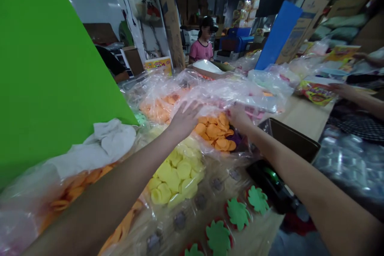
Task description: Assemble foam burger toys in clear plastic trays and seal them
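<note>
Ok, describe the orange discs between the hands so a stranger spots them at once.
On the wooden table, find the clear bags of coloured discs. Beyond the yellow discs lies an orange heap, the only one directly between the left hand and right hand.

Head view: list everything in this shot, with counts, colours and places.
Clear plastic bags: several, transparent, across the table.
Orange discs: many, orange, bagged beneath the hands.
Yellow discs: many, yellow, bagged below the left hand.
Flower-shaped pieces: four, green on red, nearest table edge.
Tray: one, dark brown, right of the right hand.
Green panel: one, green, far left.
White cloth: one, white, on plastic at left.
Co-worker: one, pink shirt, beyond the table.
Left hand: open, on the plastic.
Right hand: on the plastic.
</note>
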`<control>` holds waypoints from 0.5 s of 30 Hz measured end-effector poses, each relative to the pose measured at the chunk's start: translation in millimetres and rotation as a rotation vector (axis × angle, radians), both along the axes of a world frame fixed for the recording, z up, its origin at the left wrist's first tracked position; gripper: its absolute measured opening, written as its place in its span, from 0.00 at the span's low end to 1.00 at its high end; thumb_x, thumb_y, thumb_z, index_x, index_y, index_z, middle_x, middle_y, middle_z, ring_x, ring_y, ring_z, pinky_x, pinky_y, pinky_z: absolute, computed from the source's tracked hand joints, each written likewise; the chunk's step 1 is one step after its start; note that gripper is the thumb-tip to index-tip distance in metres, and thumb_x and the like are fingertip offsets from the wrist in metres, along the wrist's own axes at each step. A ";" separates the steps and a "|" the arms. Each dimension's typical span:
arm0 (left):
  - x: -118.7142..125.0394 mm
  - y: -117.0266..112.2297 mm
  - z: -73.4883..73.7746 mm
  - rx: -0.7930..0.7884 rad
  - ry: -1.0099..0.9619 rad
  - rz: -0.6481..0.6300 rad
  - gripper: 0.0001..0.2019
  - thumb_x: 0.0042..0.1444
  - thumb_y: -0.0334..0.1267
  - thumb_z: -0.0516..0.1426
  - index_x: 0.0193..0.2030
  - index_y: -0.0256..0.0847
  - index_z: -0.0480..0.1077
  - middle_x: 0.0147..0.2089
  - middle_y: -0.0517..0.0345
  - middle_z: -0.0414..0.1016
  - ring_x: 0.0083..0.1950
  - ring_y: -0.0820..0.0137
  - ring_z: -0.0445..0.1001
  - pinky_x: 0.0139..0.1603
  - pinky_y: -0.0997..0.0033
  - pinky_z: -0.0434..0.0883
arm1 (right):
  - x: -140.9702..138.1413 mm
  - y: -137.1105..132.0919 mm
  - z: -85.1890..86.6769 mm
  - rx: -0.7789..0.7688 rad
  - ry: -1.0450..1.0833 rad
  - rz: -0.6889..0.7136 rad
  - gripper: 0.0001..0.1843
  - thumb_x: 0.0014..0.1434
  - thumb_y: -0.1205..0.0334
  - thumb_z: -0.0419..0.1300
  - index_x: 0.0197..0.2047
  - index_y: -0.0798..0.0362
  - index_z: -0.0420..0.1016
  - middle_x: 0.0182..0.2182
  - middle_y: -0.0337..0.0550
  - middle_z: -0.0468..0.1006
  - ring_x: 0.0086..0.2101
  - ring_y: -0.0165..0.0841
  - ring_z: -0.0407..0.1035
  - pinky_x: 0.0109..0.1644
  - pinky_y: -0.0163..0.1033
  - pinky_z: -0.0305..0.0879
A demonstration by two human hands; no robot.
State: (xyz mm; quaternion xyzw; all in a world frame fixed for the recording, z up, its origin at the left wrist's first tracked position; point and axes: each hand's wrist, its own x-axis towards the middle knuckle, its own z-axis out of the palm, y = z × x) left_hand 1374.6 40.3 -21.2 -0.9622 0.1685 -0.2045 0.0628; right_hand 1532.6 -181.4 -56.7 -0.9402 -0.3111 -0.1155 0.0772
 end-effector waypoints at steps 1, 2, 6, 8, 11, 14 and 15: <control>1.4 1.2 -4.9 -0.051 -0.001 0.108 0.14 0.53 0.29 0.51 0.45 0.42 0.70 0.67 0.53 0.45 0.67 0.56 0.39 0.63 0.46 0.39 | -5.4 2.7 -7.3 -0.003 0.025 0.004 0.20 0.57 0.53 0.52 0.49 0.57 0.66 0.45 0.54 0.71 0.45 0.40 0.65 0.49 0.41 0.59; 2.8 3.1 -8.2 -0.123 -0.010 0.225 0.13 0.53 0.32 0.53 0.45 0.41 0.70 0.67 0.50 0.43 0.67 0.53 0.38 0.62 0.44 0.40 | -10.7 7.1 -15.7 -0.009 0.044 0.000 0.24 0.55 0.50 0.54 0.50 0.57 0.65 0.47 0.54 0.70 0.46 0.41 0.65 0.49 0.42 0.59; -6.7 9.3 -6.1 -0.287 -0.028 0.377 0.16 0.52 0.40 0.55 0.48 0.44 0.68 0.68 0.49 0.40 0.67 0.50 0.37 0.60 0.42 0.46 | -19.2 27.4 -48.5 0.218 0.184 -0.196 0.41 0.47 0.45 0.59 0.58 0.60 0.55 0.55 0.62 0.60 0.54 0.50 0.56 0.54 0.51 0.53; -24.0 7.5 -0.5 -0.289 -0.049 0.332 0.16 0.52 0.39 0.55 0.49 0.45 0.68 0.67 0.50 0.42 0.67 0.53 0.38 0.61 0.44 0.47 | -14.8 30.3 -57.3 0.390 0.299 -0.269 0.39 0.47 0.50 0.61 0.58 0.59 0.56 0.56 0.61 0.58 0.55 0.50 0.54 0.56 0.52 0.51; -59.3 -1.5 4.6 -0.342 -0.086 0.265 0.15 0.53 0.38 0.54 0.49 0.44 0.68 0.66 0.48 0.46 0.67 0.54 0.41 0.61 0.47 0.48 | -4.4 21.2 -58.7 0.499 0.394 -0.254 0.25 0.50 0.60 0.59 0.52 0.57 0.64 0.51 0.56 0.66 0.51 0.44 0.60 0.55 0.48 0.54; -95.6 -16.8 3.8 -0.520 -0.097 0.202 0.13 0.55 0.37 0.52 0.47 0.44 0.69 0.64 0.50 0.50 0.66 0.57 0.44 0.62 0.50 0.49 | 2.1 5.2 -47.9 0.618 0.473 -0.252 0.16 0.55 0.63 0.53 0.47 0.57 0.67 0.44 0.51 0.72 0.45 0.38 0.66 0.51 0.47 0.60; -106.4 -23.7 2.7 -0.623 -0.085 0.188 0.12 0.55 0.37 0.52 0.45 0.44 0.70 0.63 0.51 0.53 0.65 0.58 0.46 0.62 0.51 0.50 | 1.3 0.6 -41.6 0.665 0.507 -0.252 0.15 0.57 0.63 0.51 0.47 0.57 0.66 0.42 0.50 0.72 0.43 0.37 0.67 0.48 0.46 0.63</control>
